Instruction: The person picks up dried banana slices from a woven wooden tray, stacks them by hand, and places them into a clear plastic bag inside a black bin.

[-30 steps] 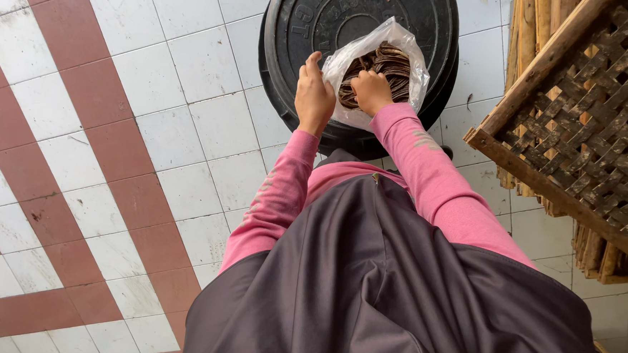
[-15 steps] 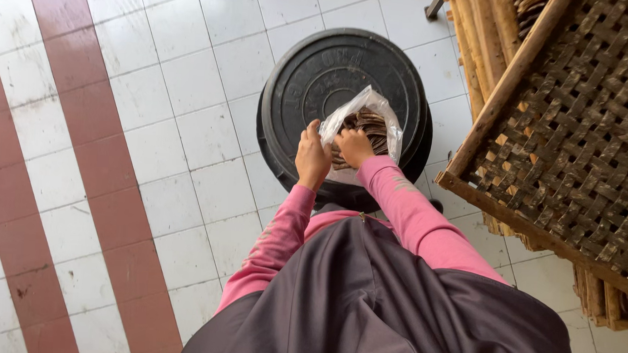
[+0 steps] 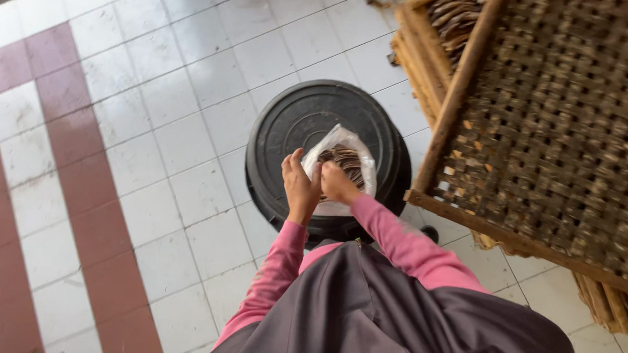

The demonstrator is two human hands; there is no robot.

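Observation:
A clear plastic bag (image 3: 343, 164) of thin brown dried pieces lies on the round black lid of a barrel (image 3: 295, 122). My left hand (image 3: 299, 186) grips the bag's near left edge. My right hand (image 3: 337, 185) holds the bag's near side, its fingers at the bag's mouth, close against the left hand. Both arms wear pink sleeves above a dark grey skirt.
A large woven bamboo tray (image 3: 545, 131) in a wooden frame juts in from the right, over a stack of similar trays (image 3: 436, 32) with brown pieces. The floor is white tile (image 3: 152, 118) with red tile bands (image 3: 86, 157) on the left.
The view has pulled back and shifted, so the barrel sits lower and smaller. Both hands have come closer together on the bag's near edge.

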